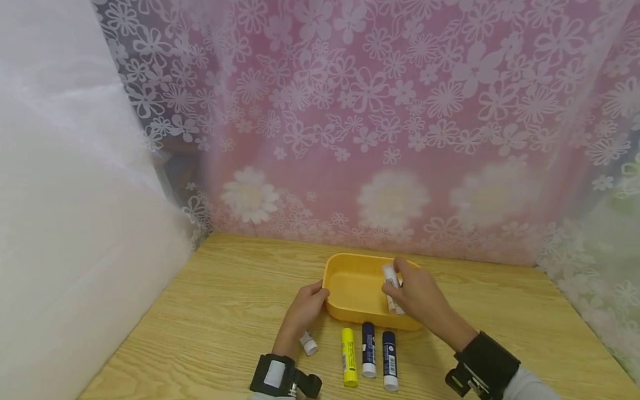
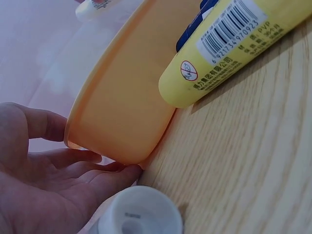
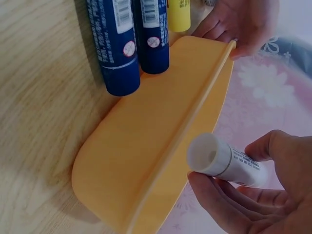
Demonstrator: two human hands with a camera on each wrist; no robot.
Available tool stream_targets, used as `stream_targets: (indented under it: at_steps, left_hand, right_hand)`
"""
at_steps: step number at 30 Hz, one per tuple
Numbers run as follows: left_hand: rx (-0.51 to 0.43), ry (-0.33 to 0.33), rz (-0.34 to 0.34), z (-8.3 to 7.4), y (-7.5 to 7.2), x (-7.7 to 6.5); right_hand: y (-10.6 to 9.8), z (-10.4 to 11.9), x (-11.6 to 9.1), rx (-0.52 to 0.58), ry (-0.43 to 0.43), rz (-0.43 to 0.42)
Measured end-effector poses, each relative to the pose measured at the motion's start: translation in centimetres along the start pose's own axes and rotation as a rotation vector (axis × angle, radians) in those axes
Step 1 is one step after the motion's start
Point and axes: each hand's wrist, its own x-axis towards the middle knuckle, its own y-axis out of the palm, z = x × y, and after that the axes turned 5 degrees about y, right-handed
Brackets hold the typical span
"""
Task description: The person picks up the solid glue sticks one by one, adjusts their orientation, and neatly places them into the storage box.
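Note:
A yellow plastic box (image 1: 350, 319) stands on the table. My left hand (image 1: 306, 304) grips its left end, thumb at the rim and fingers against the outer wall. My right hand (image 3: 258, 190) holds a white glue stick (image 3: 229, 158) between thumb and fingers, over the right part of the box. Beneath it in the head view, more white (image 1: 394, 305) shows inside the box, partly covered by the held stick and the hand. Another white glue stick (image 1: 309, 344) lies by my left wrist, partly hidden by it.
In front of the box lie a yellow glue stick (image 1: 349, 357) and two dark blue glue sticks with white ends, one (image 1: 368, 350) beside the other (image 1: 389, 361). A flowered curtain (image 1: 370, 122) hangs behind the wooden table (image 1: 210, 311), and a white sheet (image 1: 75, 222) at the left.

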Motion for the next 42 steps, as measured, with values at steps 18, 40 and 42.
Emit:
stream_targets:
  at_steps: [18, 40, 42]
  left_hand:
    - [0.012, 0.001, -0.007, 0.1, -0.2, -0.1]
    - [0.018, -0.013, -0.004, 0.0, -0.1, 0.0]
    - [0.019, -0.015, -0.004, 0.0, -0.2, 0.0]
  right_hand:
    - [0.6, -1.2, 5.0, 0.015, 0.019, 0.024]
    - [2.3, -2.3, 6.4, 0.048, 0.228, 0.172]
    - [2.6, -2.3, 6.4, 0.036, 0.239, 0.182]
